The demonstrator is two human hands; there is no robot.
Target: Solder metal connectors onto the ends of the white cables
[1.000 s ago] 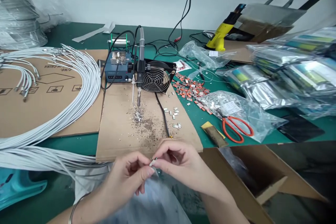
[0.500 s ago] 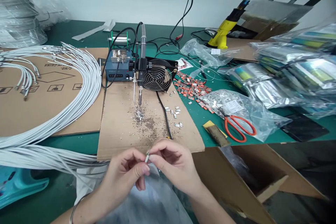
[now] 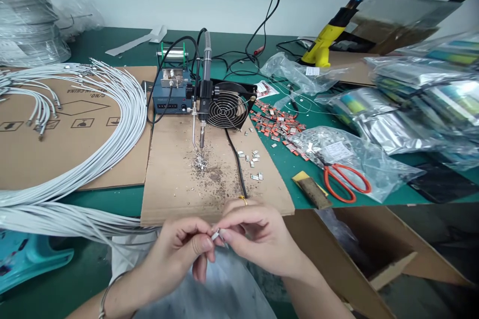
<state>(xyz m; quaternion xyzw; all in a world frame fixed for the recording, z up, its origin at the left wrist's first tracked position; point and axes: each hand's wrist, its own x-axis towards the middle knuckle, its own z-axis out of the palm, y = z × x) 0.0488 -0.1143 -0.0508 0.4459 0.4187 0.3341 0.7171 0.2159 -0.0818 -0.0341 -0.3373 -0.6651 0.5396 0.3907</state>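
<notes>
Between the fingertips of both hands is a small white piece [image 3: 215, 235], low in the middle of the view. My left hand [image 3: 183, 251] pinches its left end, its lower fingers curled beneath. From the right, my right hand [image 3: 258, 234] pinches the other end with thumb and index finger. Its finer details are too small to make out. Beyond the hands lies a cardboard sheet [image 3: 168, 189] with dark specks and several small metal pieces [image 3: 255, 157]. A soldering iron [image 3: 205, 94] stands upright on a holder, its tip pointing down.
Bundled white cables [image 3: 127, 144] lie left. Behind are a blue station [image 3: 164, 99] and a black fan [image 3: 226, 109]. On the right are orange-and-silver pieces [image 3: 277, 122], red-handled scissors [image 3: 346, 184], plastic bags [image 3: 396, 114] and a yellow heat gun [image 3: 318, 50]. An open carton [image 3: 392, 271] sits below.
Both hands have shifted slightly right and down, and the small white piece is tilted further toward horizontal. The whole view has moved slightly.
</notes>
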